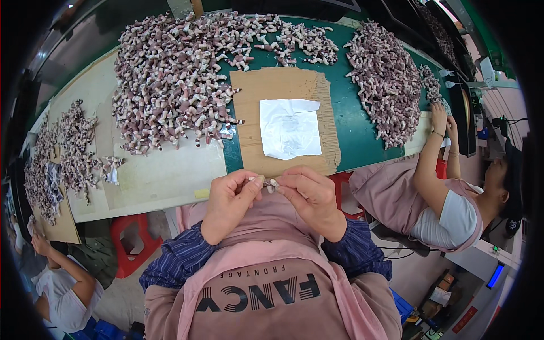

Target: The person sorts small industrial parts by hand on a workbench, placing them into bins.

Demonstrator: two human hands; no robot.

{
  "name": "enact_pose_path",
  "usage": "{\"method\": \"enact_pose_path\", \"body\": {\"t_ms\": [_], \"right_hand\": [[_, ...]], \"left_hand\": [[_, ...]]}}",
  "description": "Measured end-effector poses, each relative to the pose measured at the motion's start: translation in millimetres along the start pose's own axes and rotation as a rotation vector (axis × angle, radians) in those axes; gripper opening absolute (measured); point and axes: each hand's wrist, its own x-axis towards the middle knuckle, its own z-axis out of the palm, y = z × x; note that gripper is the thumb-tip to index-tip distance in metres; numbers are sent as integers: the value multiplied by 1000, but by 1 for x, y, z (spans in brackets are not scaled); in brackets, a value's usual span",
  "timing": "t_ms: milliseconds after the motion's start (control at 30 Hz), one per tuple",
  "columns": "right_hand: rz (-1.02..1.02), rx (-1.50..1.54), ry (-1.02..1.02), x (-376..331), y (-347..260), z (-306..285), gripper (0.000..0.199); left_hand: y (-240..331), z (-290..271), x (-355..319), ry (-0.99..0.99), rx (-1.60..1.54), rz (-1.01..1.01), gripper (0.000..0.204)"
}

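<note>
Just over the table's near edge, both hands meet in front of me, each closed in a pinch. Between their fingertips is a small whitish figurine piece. My left hand grips its left end between thumb and forefinger. From the other side, my right hand pinches the same piece; the fingers cover most of it, so its shape is not clear. Beyond the hands, a creased white paper sheet lies on a brown cardboard piece. A big heap of small white and mauve figurine pieces lies at the far left of the cardboard.
A second heap of figurine pieces covers the green table's right side; smaller heaps lie far left. One co-worker sits at right, hands at the table; another sits at lower left. A red stool stands beneath the table edge.
</note>
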Motion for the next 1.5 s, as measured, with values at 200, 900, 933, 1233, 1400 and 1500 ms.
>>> {"method": "enact_pose_path", "body": {"t_ms": [200, 900, 933, 1233, 1400, 1500], "right_hand": [[-181, -130, -37, 2, 0, 1, 17], [-143, -612, 127, 179, 130, -71, 17], [-150, -717, 86, 182, 134, -72, 15], [80, -453, 146, 162, 126, -90, 7], [149, -99, 351, 102, 123, -97, 16], [285, 7, 406, 71, 123, -93, 17]], "left_hand": [[0, 6, -4, 28, 122, 139, 20], [40, -225, -32, 739, 1496, 212, 14], [39, -219, -30, 836, 1511, 285, 14], [23, -108, 8, 597, 964, 659, 8], [21, -70, 20, 538, 914, 636, 17], [25, -60, 30, 573, 917, 743, 22]]}}
